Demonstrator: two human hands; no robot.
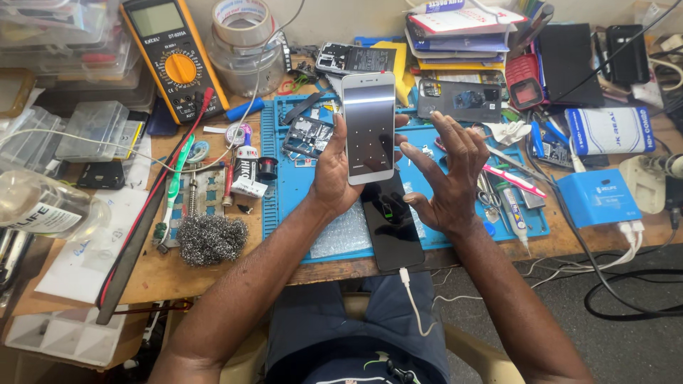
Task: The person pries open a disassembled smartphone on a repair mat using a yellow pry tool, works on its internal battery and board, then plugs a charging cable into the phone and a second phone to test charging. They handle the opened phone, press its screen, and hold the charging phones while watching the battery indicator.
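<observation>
Left hand [334,174]: fingers gripping white phone [368,128], upright, screen lit. Right hand [447,178]: fingers spread, empty, beside it. Advisable: firm edge grip, clear of black phone [390,226] on surface.

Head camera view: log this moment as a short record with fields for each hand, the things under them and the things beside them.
left hand: holds a white smartphone upright, screen lit and facing the person
right hand: open, fingers spread, beside the phone, holding nothing
below the hands: a black phone lies flat with a white cable plugged in
surface: blue work mat on a wooden bench
left of mat: steel wool, yellow multimeter
right of mat: blue box
</observation>
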